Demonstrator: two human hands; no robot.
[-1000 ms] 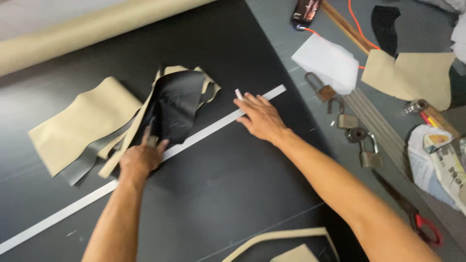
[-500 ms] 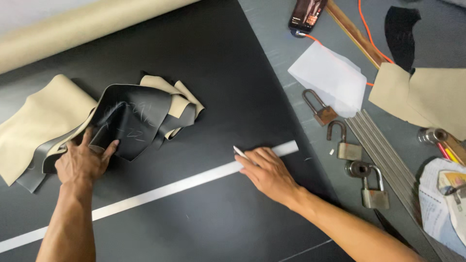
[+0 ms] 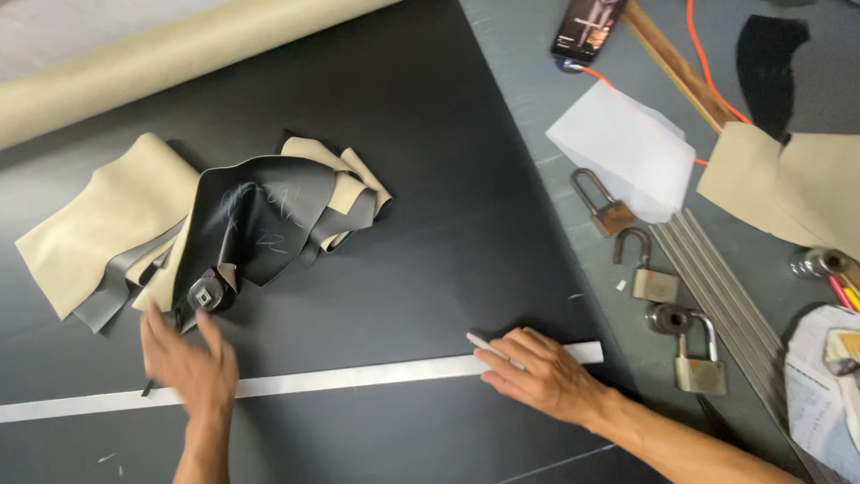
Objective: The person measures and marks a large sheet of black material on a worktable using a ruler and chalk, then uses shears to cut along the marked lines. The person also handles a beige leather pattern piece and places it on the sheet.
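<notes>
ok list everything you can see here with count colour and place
black sheet: 1, black, covers most of the table
metal strip: 1, silver, across the sheet under both hands
cut pieces: a pile, beige and black, left on the sheet
roll: 1, beige, top left
padlocks: 3, brass and steel, right of the sheet
phone: 1, dark, top
paper: 1, white, below the phone
cable: 1, orange, top right
left hand: at the strip, below the pile
right hand: flat on the strip, white marker between its fingers
</notes>
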